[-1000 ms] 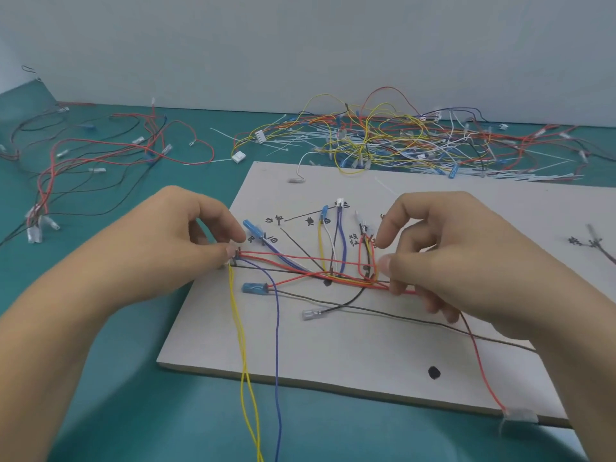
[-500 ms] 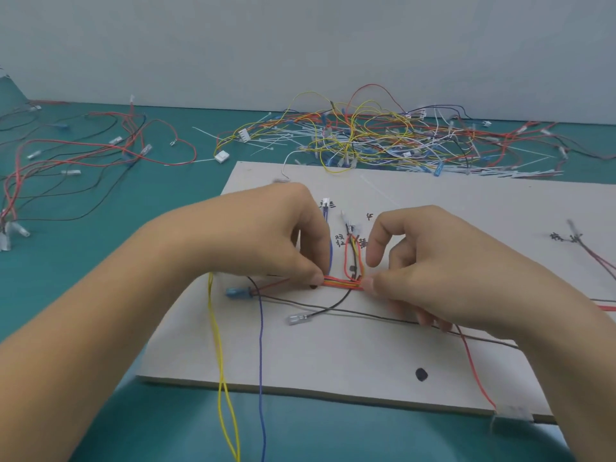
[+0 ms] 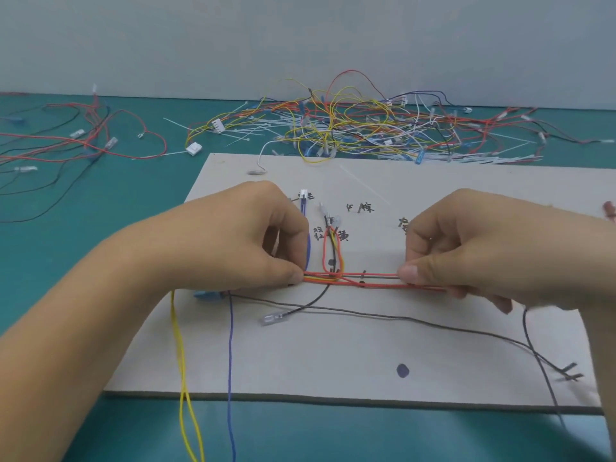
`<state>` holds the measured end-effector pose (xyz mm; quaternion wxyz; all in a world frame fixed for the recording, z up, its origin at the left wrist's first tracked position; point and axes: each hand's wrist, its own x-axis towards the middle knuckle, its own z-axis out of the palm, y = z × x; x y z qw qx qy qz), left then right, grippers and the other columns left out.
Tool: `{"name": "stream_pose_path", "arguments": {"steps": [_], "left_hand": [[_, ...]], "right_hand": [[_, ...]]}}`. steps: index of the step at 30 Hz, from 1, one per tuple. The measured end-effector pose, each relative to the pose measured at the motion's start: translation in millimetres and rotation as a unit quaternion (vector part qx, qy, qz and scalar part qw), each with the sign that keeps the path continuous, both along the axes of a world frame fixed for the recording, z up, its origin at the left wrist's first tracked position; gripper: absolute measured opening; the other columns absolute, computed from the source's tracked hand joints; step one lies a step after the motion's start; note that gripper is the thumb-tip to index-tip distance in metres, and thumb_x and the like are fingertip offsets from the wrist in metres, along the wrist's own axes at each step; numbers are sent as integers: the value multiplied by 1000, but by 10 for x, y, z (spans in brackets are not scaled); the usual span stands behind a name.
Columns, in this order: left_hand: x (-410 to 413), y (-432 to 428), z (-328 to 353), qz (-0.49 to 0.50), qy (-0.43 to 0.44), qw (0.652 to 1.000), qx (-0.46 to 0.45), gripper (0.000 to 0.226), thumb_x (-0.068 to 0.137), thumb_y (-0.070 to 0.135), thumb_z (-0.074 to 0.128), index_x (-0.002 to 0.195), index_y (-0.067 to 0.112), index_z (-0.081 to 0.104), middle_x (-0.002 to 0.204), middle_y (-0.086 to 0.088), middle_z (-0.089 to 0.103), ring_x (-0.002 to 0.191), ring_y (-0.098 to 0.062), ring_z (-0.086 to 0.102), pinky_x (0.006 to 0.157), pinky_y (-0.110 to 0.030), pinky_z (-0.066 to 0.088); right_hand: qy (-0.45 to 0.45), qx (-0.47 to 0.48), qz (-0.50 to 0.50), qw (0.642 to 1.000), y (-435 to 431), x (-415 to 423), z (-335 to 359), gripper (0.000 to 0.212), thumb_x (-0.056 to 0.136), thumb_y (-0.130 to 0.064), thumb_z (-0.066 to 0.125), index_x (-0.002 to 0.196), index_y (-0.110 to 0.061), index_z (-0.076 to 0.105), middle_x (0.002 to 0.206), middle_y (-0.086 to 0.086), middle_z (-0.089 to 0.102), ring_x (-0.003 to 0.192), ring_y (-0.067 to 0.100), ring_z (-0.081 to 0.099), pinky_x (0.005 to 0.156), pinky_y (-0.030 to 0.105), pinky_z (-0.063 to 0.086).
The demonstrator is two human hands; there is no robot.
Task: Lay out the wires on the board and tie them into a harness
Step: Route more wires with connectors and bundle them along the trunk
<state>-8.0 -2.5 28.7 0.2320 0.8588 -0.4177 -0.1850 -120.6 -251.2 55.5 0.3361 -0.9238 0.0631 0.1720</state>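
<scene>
wire bundle point(image 3: 353, 280) stretched between pinching hands point(image 3: 353, 261)

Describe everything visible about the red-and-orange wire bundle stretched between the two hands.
The wire bundle is a handful of thin insulated wires, mostly red with orange and yellow strands and a dark one, drawn into a nearly straight horizontal run just above the board. The left hand pinches its left end, the right hand its right end. A red loop with a black wire rises from it towards clear terminals. No tie is visible on it yet.
</scene>
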Motion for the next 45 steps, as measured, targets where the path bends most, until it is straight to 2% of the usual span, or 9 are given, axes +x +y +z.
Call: {"name": "stream_pose_path", "arguments": {"steps": [4,12,17,23,27,33,39,43,45], "left_hand": [[-29,-22,2,3,-32,999,-15,10,78,41,80,75,32,76,65,6,68,55,-11,57,50,-26,46],[-121,-174,-75,12,-30,996,-83,18,79,39,83,70,26,74,64,9,68,56,-14,56,55,-34,48],[-147,-178,-93,8,-41,993,-111,15,77,29,87,85,35,76,76,17,69,62,-9,55,56,-17,41],[-249,-276,-119,-56,-94,988,-110,25,82,16,77,97,35,77,88,17,67,70,-11,63,67,-27,49],[-274,-350,-140,-56,-121,984,-114,5,84,27,80,85,31,78,80,15,65,68,-6,60,66,-31,50],[-307,-428,-166,-20,-123,988,-90,7,84,36,79,81,35,73,77,18,63,75,3,58,63,-27,46],[-233,-541,-73,-9,-87,996,-23,8,80,38,80,79,35,72,78,23,66,71,4,60,55,-22,43],[-228,-513,-103,-11,-69,997,-42,5,81,34,79,80,34,75,76,19,68,70,2,61,54,-13,40],[-254,-485,-126,-9,-62,996,-57,2,82,36,76,81,35,75,78,18,68,75,0,62,60,-14,44]], "right_hand": [[27,-15,-11,999,-77,-5,-20,16,83,-30,75,73,-19,71,54,4,66,34,11,47,39,22,43],[33,-70,-25,997,-141,28,-34,27,81,-35,80,68,-14,69,50,2,64,34,11,45,39,23,41],[27,-70,-23,997,-174,41,-35,24,82,-33,80,66,-17,71,52,2,66,36,10,47,39,22,40],[31,-54,-24,998,-247,28,-45,22,83,-24,79,66,-12,71,55,5,68,39,12,53,39,23,41],[35,-50,-26,998,-301,67,-20,31,79,-29,82,64,-6,67,54,7,67,40,15,55,39,22,41],[54,-46,-9,997,-363,73,-91,30,84,-30,81,71,-6,69,55,8,68,44,17,59,42,24,44],[73,-29,13,997,-475,101,-25,24,81,-30,81,68,-14,70,56,8,68,43,17,55,41,22,39],[10,-38,3,999,-546,30,-47,35,73,-42,84,67,-11,68,49,3,60,41,13,46,40,21,35],[-35,-52,8,998,-585,-13,-49,39,72,-47,83,71,-11,68,47,-1,54,43,9,43,43,16,34]]}}
